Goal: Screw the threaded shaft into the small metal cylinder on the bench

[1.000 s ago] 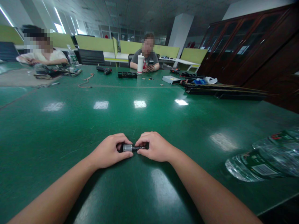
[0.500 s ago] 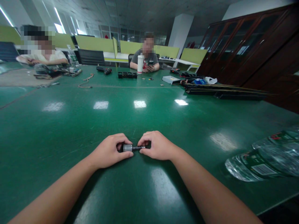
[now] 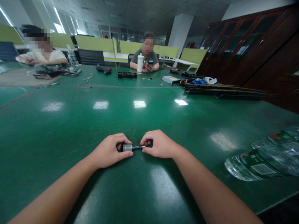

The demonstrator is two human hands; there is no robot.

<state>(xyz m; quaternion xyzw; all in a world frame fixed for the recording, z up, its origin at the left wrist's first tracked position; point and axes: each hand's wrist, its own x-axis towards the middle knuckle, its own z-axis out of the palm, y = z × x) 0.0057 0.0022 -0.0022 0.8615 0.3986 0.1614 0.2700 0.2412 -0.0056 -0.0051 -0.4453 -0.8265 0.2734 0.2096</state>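
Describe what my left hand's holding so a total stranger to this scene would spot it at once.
On the green table, look at the near side, where the fingers of the left hand hold a short silver-grey cylinder. It is stouter and paler than the slim dark rod running from it towards the right hand.

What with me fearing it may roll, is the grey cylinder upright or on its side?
On its side: the cylinder points sideways from the left hand, its rod reaching the right hand.
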